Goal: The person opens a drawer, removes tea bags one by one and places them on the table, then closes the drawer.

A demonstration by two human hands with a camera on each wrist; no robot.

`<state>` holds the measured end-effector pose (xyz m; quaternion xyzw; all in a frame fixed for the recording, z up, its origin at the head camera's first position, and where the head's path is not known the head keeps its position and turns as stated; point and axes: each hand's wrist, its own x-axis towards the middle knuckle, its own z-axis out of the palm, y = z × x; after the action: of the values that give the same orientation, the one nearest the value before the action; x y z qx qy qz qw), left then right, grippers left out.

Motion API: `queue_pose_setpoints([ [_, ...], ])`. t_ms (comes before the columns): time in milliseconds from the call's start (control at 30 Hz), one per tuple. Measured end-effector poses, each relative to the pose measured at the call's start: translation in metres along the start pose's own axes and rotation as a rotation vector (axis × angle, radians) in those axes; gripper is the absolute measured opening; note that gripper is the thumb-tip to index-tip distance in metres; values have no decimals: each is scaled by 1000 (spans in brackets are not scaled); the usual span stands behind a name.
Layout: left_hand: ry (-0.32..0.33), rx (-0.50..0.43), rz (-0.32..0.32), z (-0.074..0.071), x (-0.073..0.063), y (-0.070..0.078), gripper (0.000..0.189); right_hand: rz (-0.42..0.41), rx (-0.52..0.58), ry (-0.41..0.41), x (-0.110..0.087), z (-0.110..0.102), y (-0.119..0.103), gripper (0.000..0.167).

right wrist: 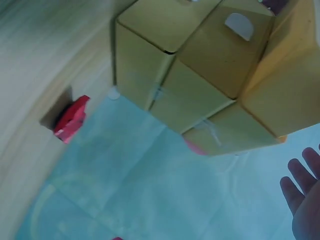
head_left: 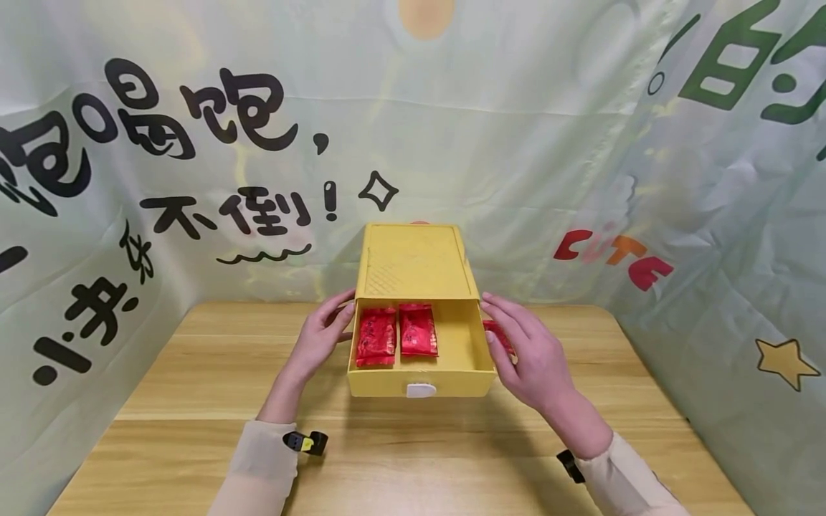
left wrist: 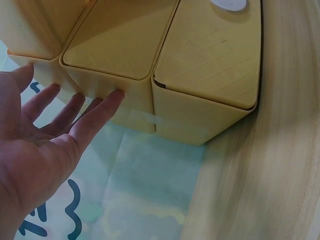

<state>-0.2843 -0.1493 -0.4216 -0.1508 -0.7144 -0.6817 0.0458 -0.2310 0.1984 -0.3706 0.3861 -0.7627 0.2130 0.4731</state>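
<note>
- Head view: a yellow drawer cabinet (head_left: pixel 416 261) stands on the wood-grained table (head_left: pixel 419 451), its boxy top drawer (head_left: pixel 381 383) pulled out; two crinkled, glossy red packets (head_left: pixel 376 337) lie inside, toward the left, behind a white half-round knob (head_left: pixel 421 390).
- Left wrist view: the left hand (left wrist: pixel 45 145) spreads loosely, fingertips at the cabinet's smooth side; diamond texture covers the drawer fronts (left wrist: pixel 210 55).
- Right wrist view: the right hand (right wrist: pixel 307 205) has straight fingers, contact unclear; a shiny loose packet (right wrist: pixel 72 119) lies on the table.
</note>
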Motion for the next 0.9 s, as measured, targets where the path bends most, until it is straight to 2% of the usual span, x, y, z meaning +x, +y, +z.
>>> queue_pose_setpoints([
  [167, 4, 7, -1, 0, 0, -1, 48, -23, 2, -93, 12, -9, -6, 43],
  [333, 3, 19, -2, 0, -1, -1, 47, -35, 16, -269, 24, -17, -9, 55],
  [467, 2, 17, 0, 0, -1, -2, 47, -37, 55, -392, 33, -21, -7, 57],
  [600, 3, 14, 2, -1, -1, -3, 47, -58, 75, -476, 43, -22, -7, 59],
  [767, -1, 10, 5, 0, -1, -3, 48, -75, 76, -588, 57, -21, -11, 70],
  [900, 0, 7, 6, 0, -1, -2, 48, -84, 75, -651, 68, -19, -14, 72],
])
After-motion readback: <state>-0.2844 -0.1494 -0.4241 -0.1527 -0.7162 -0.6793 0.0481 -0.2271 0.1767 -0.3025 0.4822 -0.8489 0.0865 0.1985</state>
